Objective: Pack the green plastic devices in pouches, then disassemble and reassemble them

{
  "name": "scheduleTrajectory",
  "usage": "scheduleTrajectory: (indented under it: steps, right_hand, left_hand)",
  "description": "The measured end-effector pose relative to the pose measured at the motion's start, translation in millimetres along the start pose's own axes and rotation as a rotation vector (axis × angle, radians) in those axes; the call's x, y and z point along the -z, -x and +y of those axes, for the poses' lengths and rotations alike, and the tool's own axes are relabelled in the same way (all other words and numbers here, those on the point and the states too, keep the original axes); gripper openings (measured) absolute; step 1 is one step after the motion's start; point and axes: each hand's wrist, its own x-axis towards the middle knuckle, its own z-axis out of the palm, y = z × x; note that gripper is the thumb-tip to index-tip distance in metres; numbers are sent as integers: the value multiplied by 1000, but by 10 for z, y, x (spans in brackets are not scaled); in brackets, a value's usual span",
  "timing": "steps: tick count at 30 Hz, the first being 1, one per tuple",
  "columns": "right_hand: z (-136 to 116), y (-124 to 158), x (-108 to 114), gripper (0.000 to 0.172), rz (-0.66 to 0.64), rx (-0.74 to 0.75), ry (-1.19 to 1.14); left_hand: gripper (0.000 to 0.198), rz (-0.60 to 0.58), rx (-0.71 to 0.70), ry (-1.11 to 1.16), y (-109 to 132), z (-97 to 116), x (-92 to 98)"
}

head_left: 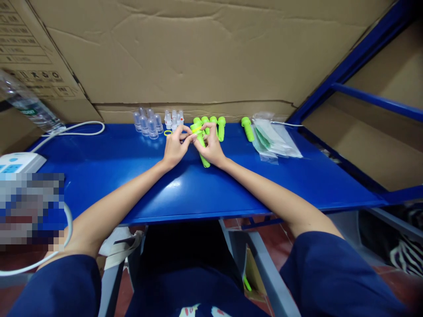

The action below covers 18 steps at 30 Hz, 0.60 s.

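My right hand is closed around a lime-green torch-shaped plastic piece, its wide head up and its narrow end slanting toward me. A yellow ring sits at the head of that piece. The fingers of my left hand pinch at the ring from the left; fingertips of both hands meet there and partly hide it. Another yellow ring lies loose just beyond my left hand. Several more green torch-shaped pieces stand in a row behind my right hand, partly covered by it.
Several clear plastic caps and small white-based clear parts stand at the back left. One green piece lies beside plastic-bagged items. A white device, white cable and plastic bottle are on the left. Cardboard backs the blue table.
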Motion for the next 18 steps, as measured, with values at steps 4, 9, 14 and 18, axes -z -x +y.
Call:
scheduleTrajectory:
  steps: [4,9,14,18]
  right_hand:
    - [-17,-6,-23,50,45,15,2]
    - [-34,-7,19,50,1,-18,-2]
    - [-27,-5,30,46,11,-10,1]
    - [-27,-9,-4,48,40,-2,-45]
  left_hand:
    - [25,4,10,-25,6,16,7]
    - [21,-25,20,-22,15,-10,4]
    - [22,-18,5,-11,17,-35,-6]
    - [23,-3,1,-25,15,-32,-9]
